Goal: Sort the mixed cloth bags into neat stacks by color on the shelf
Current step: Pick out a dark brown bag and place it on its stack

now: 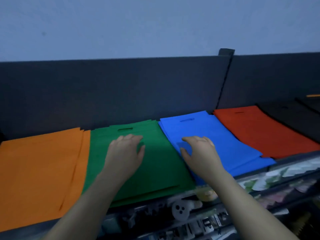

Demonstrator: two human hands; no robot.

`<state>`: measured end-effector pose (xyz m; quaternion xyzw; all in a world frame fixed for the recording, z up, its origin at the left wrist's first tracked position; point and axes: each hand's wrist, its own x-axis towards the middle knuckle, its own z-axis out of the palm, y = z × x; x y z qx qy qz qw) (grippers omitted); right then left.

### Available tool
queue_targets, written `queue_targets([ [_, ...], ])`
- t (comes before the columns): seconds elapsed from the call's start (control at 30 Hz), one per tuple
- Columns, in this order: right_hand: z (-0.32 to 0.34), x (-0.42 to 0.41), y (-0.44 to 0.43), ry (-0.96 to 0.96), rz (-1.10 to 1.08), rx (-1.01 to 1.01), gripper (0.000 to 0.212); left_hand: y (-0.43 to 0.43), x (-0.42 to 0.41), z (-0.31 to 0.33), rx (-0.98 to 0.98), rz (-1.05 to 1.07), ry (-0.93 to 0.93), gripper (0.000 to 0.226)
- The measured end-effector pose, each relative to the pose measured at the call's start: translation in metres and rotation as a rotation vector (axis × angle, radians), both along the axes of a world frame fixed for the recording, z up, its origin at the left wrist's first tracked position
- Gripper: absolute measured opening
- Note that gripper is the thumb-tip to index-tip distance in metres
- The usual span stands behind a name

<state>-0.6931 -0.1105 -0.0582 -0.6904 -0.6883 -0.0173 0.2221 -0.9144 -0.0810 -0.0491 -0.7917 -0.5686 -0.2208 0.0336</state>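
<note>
The packaged goods (199, 220) below the shelf's front edge carry dark print, but it is too blurred to read; among them only a pale round piece with 3 dark dots (180, 211) stands out. 5 stacks of cloth bags lie side by side on the shelf (20, 235), against its dark back panel (121, 92): from the left end, an orange stack (39, 175), a green stack (159, 170), a blue stack (225, 135), a red stack (259, 130) and a black stack (294, 118), which is dim and cut off by the right edge of the view. The orange stack is cut off at the left, and its bags are fanned slightly along its right side. The green, blue and red top bags show a handle slot near the back panel. The left hand (126, 149) is over the middle of the green stack, fingers loosely bent and spread, gripping nothing. The right hand (199, 149) is over the blue stack's left edge, near where it meets the green stack, thumb out to the left and fingers arched apart, also gripping nothing. Whether either hand's fingertips touch the cloth cannot be told. Both forearms cross the shelf's front edge and hide parts of the green and blue stacks.
</note>
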Motion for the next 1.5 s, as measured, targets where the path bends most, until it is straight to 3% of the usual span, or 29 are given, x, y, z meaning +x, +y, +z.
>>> queue_targets([
  [0.1,0.006,0.060,-0.011,-0.029,-0.034,-0.011,0.046,-0.002,0.058,0.002,0.005,-0.060,0.006,0.034],
  [0.37,0.009,0.224,-0.054,-0.044,-0.193,0.025,0.040,-0.007,0.228,0.002,-0.017,-0.194,-0.069,0.048],
  [0.67,0.009,0.364,-0.081,-0.063,-0.367,0.006,0.040,-0.002,0.377,0.000,-0.026,-0.362,-0.108,0.040],
  [1.03,0.014,0.497,-0.046,-0.088,-0.523,0.002,0.038,0.064,0.540,0.014,0.005,-0.518,-0.170,0.040],
  [1.5,0.014,0.681,0.013,-0.072,-0.563,-0.069,0.040,0.110,0.715,0.009,-0.237,-0.497,-0.186,0.044],
])
